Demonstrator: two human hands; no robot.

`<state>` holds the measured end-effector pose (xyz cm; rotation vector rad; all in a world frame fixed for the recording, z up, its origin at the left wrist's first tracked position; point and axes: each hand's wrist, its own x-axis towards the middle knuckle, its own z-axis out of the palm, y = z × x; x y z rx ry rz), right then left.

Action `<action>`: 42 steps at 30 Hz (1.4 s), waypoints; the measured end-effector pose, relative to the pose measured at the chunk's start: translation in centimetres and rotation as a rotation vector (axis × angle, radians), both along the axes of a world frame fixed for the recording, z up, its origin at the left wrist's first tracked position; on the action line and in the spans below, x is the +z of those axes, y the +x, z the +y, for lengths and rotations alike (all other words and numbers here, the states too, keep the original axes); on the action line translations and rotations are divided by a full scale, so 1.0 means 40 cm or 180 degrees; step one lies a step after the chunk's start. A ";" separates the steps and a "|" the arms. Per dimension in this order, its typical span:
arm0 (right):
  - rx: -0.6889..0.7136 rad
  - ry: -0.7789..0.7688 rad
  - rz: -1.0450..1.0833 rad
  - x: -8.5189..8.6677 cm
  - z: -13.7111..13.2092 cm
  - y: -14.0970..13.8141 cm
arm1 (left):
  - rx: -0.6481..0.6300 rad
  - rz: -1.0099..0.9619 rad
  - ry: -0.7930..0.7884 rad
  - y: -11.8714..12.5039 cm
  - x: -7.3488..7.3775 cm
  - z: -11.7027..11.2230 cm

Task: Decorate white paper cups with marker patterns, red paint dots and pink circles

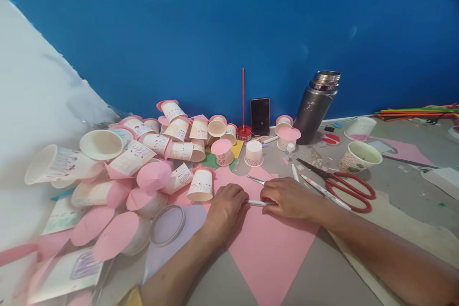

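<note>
My left hand [228, 208] is closed on one end of a white marker pen [257, 203]. My right hand [289, 197] has its fingers curled on the pen's other end. Both rest low over a sheet of pink paper [270, 248] with a corner pointing towards me. A pointed metal blade [256, 180] sticks out past my right hand; its rest is hidden, and I cannot tell whether the hand holds it. Left of my left hand are a decorated paper cup [200, 185], upside down, and a tape ring [184, 224] on lilac paper [195, 217].
Many cups with pink paper discs [154, 175] are piled at the left. Red-handled scissors [366, 186], a capped marker [324, 191] and a green-patterned cup [359, 157] lie right. A dark flask [315, 110] and a phone [260, 116] stand by the blue wall [215, 33].
</note>
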<state>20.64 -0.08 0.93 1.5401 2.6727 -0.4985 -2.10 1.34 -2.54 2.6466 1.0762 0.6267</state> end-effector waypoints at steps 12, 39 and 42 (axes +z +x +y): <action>-0.0023 0.0005 0.0025 -0.001 -0.005 -0.006 | 0.0029 0.0179 0.0204 0.000 -0.020 -0.001; -0.0446 0.0607 0.0267 -0.001 0.006 0.027 | -0.0288 0.0430 -0.0772 -0.103 0.093 -0.181; -0.0223 0.0383 0.0305 0.008 -0.008 0.013 | 0.0616 0.0132 -0.0544 -0.110 0.089 -0.165</action>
